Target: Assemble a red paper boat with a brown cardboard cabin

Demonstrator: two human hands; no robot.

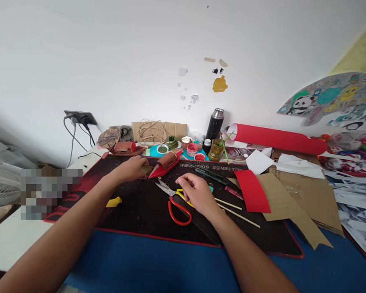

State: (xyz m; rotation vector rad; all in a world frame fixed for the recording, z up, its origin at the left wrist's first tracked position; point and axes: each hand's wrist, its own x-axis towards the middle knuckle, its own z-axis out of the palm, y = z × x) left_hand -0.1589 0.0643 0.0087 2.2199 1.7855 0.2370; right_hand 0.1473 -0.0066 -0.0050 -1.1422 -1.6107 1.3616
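Observation:
My left hand [131, 167] reaches over the dark mat [131, 219], its fingers closed on a small brown piece of cardboard [146, 172]. Right beside that piece sits a small red paper boat [173, 162] with a brown curved cover [167, 160]. My right hand [197, 193] is loosely curled, with nothing visible in its fingers. Scissors [171, 193] with one red and one yellow handle lie under and beside it, blades parted and pointing toward the boat. A second boat [125, 148], with a reddish-brown cover, stands at the mat's far left edge.
Open paint jars [192, 149], a glass jar [215, 150] and a black thermos [215, 124] line the wall. Right of my hand lie wooden sticks [239, 215], a green utility knife [209, 174], red card [252, 191] and cardboard [280, 199]. A yellow-handled tool [114, 202] lies near my left forearm.

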